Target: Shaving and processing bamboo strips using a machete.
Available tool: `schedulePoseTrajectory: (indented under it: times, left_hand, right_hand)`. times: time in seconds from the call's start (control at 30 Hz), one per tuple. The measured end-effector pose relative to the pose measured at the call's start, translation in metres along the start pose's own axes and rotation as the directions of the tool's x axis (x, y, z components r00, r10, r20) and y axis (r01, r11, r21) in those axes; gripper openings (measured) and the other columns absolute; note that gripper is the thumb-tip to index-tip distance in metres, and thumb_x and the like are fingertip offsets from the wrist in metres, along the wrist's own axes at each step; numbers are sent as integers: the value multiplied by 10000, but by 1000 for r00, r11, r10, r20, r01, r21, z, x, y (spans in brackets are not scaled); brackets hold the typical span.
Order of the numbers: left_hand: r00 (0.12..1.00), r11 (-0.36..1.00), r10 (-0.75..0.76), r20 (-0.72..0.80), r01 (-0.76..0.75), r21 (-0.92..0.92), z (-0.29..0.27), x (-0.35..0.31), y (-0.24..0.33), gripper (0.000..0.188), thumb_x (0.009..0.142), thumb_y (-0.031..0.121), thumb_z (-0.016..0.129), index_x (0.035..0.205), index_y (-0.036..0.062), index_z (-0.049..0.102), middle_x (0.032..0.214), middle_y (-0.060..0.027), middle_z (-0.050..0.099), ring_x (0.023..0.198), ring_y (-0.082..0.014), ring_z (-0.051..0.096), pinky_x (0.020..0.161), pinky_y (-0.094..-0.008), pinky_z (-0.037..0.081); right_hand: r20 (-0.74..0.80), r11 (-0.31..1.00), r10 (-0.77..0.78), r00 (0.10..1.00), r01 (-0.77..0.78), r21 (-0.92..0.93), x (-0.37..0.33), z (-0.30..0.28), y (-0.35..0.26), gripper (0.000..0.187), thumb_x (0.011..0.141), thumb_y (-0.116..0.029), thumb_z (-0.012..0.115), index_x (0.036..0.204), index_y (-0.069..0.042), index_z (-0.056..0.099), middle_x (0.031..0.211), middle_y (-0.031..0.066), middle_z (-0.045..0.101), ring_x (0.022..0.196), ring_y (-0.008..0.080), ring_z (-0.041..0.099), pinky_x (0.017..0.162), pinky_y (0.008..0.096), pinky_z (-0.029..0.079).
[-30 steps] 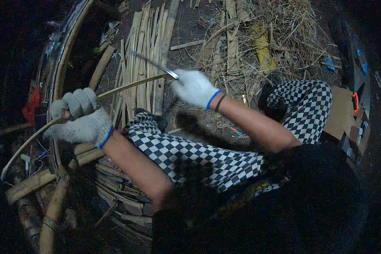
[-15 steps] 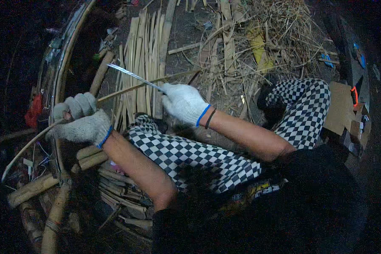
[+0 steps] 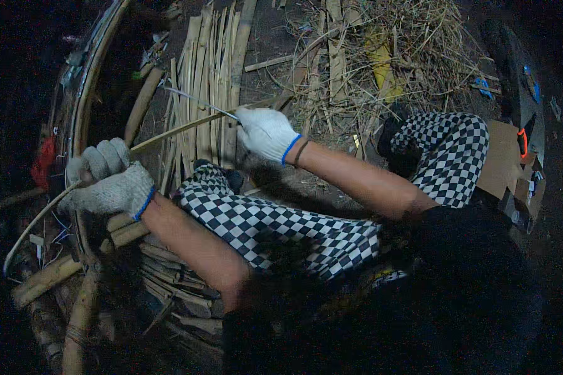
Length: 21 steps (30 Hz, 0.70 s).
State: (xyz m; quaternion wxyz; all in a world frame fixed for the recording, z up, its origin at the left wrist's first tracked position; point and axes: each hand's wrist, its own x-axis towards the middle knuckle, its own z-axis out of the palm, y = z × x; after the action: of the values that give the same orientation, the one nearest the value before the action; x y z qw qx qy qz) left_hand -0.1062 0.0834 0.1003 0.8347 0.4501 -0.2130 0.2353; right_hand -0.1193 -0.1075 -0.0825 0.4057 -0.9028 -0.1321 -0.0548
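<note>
- Head view: a thin bamboo-like strip [image 3: 180, 130], pale tan and matte, long and narrow, slanting up and rightward between both hands, its lower-left end bending down in a curve.
- Darker toward the upper-right end, beyond the right hand; lit dimly, with fine grain too soft to make out.
- Printed on the dark shirt [image 3: 469, 281], a small yellow and white patch, too dim and creased to read.
- Gripped by the left hand [image 3: 109, 178], in a greyish knit glove with a blue cuff: fingers curled firmly around the strip, thumb side toward the bent tail, one length emerging on each side of the fist.
- Clenched too, the right hand [image 3: 266, 134], in a whiter blue-cuffed glove, around the mostly hidden handle of a slim metal blade [image 3: 197, 99], pointing up and leftward.
- Crossing the strip just beside the right fingers, the blade's base; pressed on it or merely over it, cannot tell.
- Behind the strip, on the ground, a row of split slats [image 3: 209, 81]; farther right, a tangle of dry fibres [image 3: 425, 50].
- Below both hands, checkered trousers [image 3: 281, 225]; at far left, bamboo poles [image 3: 50, 278].
</note>
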Motion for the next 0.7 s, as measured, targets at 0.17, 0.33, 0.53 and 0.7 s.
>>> schedulePoseTrajectory:
  times: [0.17, 0.33, 0.53, 0.7]
  left_hand:
    - [1000, 999, -16, -12, 17, 30, -2, 2, 10, 539, 783, 694, 470, 612, 186, 420, 456, 50, 234, 387, -93, 167, 394, -268, 138]
    - [976, 984, 61, -210, -23, 179, 15, -2, -26, 515, 797, 668, 459, 607, 193, 406, 454, 49, 225, 382, -93, 157, 392, -275, 126]
    - [958, 962, 144, -249, -77, 261, 2, 2, 9, 585, 829, 706, 346, 598, 171, 389, 455, 34, 214, 376, -112, 130, 378, -270, 113]
    - [998, 989, -43, 50, 49, -139, -6, 8, -21, 523, 796, 660, 462, 595, 176, 456, 463, 48, 238, 380, -93, 165, 398, -273, 131]
  right_hand:
    - [47, 999, 51, 998, -50, -20, -23, 32, 75, 293, 830, -245, 518, 1044, -46, 544, 836, 199, 618, 811, 379, 609, 716, 455, 493]
    - [170, 861, 431, 886, -348, -371, -19, 55, 227, 272, 786, -229, 510, 878, -26, 666, 842, 201, 655, 785, 376, 639, 699, 459, 516]
    - [60, 973, 218, 974, -212, -87, -14, 65, 130, 204, 815, -217, 514, 847, -38, 604, 826, 231, 630, 783, 385, 616, 669, 464, 502]
    - [225, 764, 582, 782, -429, -482, -38, 68, 304, 253, 788, -221, 529, 873, -35, 678, 904, 210, 653, 836, 363, 640, 728, 433, 518]
